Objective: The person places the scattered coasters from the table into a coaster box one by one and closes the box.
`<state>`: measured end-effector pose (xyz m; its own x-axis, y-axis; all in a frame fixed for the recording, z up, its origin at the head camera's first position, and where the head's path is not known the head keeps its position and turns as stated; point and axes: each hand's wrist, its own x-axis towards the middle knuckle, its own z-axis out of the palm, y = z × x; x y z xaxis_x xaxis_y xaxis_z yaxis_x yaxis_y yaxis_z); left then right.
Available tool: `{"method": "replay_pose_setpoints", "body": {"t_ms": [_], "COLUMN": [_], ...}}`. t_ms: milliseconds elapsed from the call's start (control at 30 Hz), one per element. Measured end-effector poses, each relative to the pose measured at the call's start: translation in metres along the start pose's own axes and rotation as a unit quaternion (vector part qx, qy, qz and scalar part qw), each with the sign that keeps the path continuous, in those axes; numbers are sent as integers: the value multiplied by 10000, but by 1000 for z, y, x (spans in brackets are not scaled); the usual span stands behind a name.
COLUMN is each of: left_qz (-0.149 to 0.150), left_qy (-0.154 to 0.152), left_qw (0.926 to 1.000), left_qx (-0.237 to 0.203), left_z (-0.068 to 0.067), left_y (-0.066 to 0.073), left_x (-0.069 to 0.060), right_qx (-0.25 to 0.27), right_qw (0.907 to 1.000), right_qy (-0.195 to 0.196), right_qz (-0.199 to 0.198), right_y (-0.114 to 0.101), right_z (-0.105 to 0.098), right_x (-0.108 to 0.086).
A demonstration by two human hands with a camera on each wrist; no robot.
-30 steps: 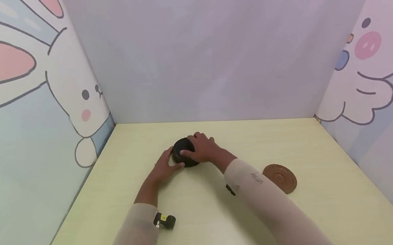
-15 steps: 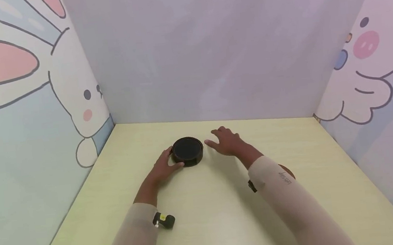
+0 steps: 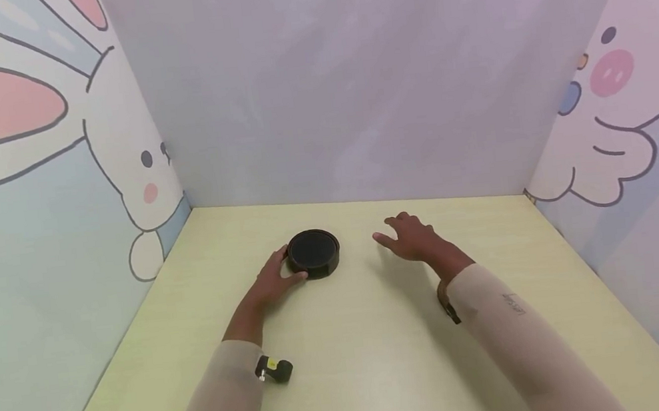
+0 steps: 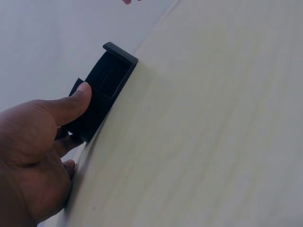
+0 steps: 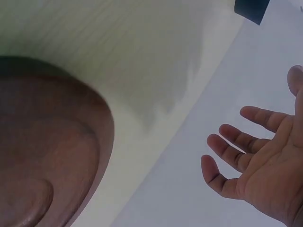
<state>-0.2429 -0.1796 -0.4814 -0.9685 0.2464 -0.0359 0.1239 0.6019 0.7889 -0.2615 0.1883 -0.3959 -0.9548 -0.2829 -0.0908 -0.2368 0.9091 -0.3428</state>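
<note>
A round black coaster holder (image 3: pixel 315 272) stands on the table toward the back, with a black coaster (image 3: pixel 313 249) on top of its stack. In the left wrist view, the edges of several stacked coasters (image 4: pixel 108 72) show through the gap in the holder's wall. My left hand (image 3: pixel 269 285) holds the holder from its left side, thumb at the front and fingers round the far side. My right hand (image 3: pixel 414 237) is apart from it, to the right over the table, with fingers spread and nothing in them. A brown round coaster (image 5: pixel 61 137) lies below my right forearm, mostly hidden in the head view.
The pale yellow table (image 3: pixel 358 363) meets a plain lilac back wall (image 3: pixel 342 97). Side walls bear a rabbit drawing (image 3: pixel 138 158) on the left and a pink-snouted animal (image 3: pixel 642 79) on the right. A small wrist camera (image 3: pixel 276 369) juts from the left sleeve.
My right hand has left the top of the coaster stack and moved to the right, its forearm now covering most of the brown coaster. My left hand has stayed on the holder.
</note>
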Motion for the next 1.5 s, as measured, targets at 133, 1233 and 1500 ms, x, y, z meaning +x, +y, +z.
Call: {"method": "replay_pose_setpoints", "body": {"t_ms": [133, 1233, 1500], "left_qz": [25, -41, -50], "left_qy": [23, 8, -14], "left_qw": [10000, 10000, 10000], "left_qx": [71, 85, 77], "left_z": [0, -3, -2], "left_y": [0, 0, -1], "left_x": [1, 3, 5], "right_qx": [-22, -223, -361], "right_qw": [9999, 9883, 9874], "right_qy": [-89, -1214, -1332], "right_qz": [84, 901, 771], "right_y": [10, 66, 66], "right_z": [-6, -10, -12], "right_x": [-10, -88, -105]}}
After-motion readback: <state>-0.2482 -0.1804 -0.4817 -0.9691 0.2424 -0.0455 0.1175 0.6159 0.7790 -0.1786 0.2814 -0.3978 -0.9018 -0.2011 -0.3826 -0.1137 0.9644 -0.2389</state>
